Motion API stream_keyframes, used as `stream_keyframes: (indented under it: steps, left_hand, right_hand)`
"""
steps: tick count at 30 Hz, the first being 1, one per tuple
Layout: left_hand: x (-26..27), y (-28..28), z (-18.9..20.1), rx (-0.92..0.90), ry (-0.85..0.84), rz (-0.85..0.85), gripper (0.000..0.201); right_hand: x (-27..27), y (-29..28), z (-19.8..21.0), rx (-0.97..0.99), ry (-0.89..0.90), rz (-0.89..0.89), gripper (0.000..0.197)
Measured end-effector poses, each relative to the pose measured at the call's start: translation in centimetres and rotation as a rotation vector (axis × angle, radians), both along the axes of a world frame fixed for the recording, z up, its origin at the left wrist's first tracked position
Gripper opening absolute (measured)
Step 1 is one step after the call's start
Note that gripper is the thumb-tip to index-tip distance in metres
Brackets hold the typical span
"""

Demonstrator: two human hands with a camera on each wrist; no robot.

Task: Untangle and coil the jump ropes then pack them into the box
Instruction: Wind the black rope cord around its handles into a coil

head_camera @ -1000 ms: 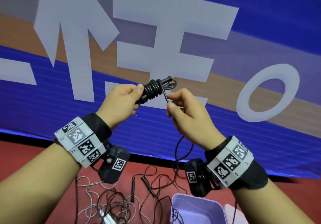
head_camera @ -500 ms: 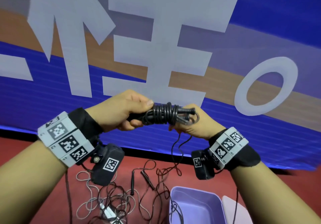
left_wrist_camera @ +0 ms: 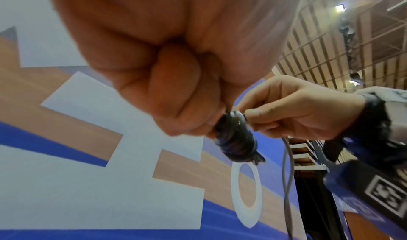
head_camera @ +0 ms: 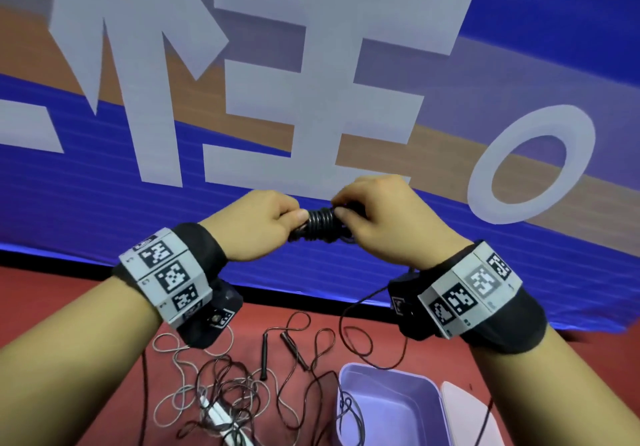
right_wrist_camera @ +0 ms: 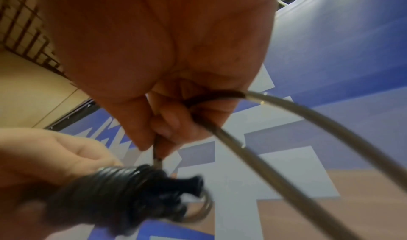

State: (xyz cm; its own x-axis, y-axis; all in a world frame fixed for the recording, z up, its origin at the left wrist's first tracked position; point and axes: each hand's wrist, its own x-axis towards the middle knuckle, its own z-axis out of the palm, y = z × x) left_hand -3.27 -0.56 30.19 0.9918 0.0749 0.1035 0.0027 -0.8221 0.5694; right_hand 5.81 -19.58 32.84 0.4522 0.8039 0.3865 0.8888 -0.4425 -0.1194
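A black jump rope (head_camera: 320,221) is wound in tight turns round its own handles, held up in front of the banner. My left hand (head_camera: 266,219) grips the handle end of this bundle (left_wrist_camera: 236,140). My right hand (head_camera: 374,219) pinches the loose cord (right_wrist_camera: 157,149) right at the coil (right_wrist_camera: 118,188) and the free cord (head_camera: 353,310) hangs from it down to the floor. Below lies a tangle of black and grey ropes (head_camera: 221,386) with black handles (head_camera: 265,352) and white handles (head_camera: 216,418). The lilac box (head_camera: 391,407) stands open at the lower right.
A pale pink lid (head_camera: 464,414) lies right of the box. The floor (head_camera: 52,293) is red. A blue, orange and white banner (head_camera: 311,65) rises close behind the ropes.
My right hand has swung up and over the bundle from below it, carrying the cord round. The bundle now lies level and both hands sit close together.
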Motion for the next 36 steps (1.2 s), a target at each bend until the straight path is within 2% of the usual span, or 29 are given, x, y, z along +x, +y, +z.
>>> stream_keyframes:
  steps: [2, 4, 7, 11, 13, 16, 24, 27, 30, 33, 36]
  left_hand:
    - [0.1, 0.2, 0.2, -0.059, -0.084, 0.077, 0.040]
    - [0.1, 0.2, 0.4, -0.095, -0.175, 0.148, 0.038]
    - [0.3, 0.3, 0.5, -0.166, -0.291, 0.209, 0.037]
    - [0.5, 0.7, 0.6, -0.374, -0.370, 0.238, 0.040]
    - [0.4, 1.0, 0.8, -0.494, -0.408, 0.269, 0.043]
    - [0.0, 1.0, 1.7, -0.712, -0.410, 0.245, 0.046]
    - [-1.1, -0.9, 2.2, -0.837, -0.211, 0.070, 0.037]
    - [-1.3, -0.7, 2.0, -0.834, -0.057, -0.027, 0.035]
    - [-1.8, -0.3, 2.0, -0.601, 0.124, -0.147, 0.039]
    - [-2.0, -0.6, 1.3, -0.284, 0.258, -0.208, 0.044]
    - [-1.5, -1.1, 0.2, 0.007, 0.273, -0.202, 0.044]
  right_hand:
    - [-0.7, 0.3, 0.0, 0.109, 0.014, -0.004, 0.019]
    - [-1.3, 0.8, -0.4, 0.244, 0.102, -0.015, 0.021]
    - [-2.3, 1.7, -1.4, 0.456, 0.383, -0.019, 0.018]
    - [-3.3, 2.7, -2.7, 0.698, 0.712, 0.056, 0.018]
    - [-3.3, 2.8, -3.1, 0.754, 0.880, 0.121, 0.013]
    - [-3.4, 2.8, -4.1, 0.701, 1.030, 0.203, 0.009]
    - [-2.0, 2.3, -5.6, 0.476, 1.044, 0.294, 0.027]
    - [-1.2, 1.7, -5.9, 0.339, 0.887, 0.298, 0.029]
    - [0.0, 0.7, -6.2, 0.192, 0.601, 0.329, 0.015]
    - [1.2, 0.2, -6.1, -0.027, 0.438, 0.154, 0.016]
    - [1.8, 0.2, -6.2, -0.150, 0.322, 0.056, 0.020]
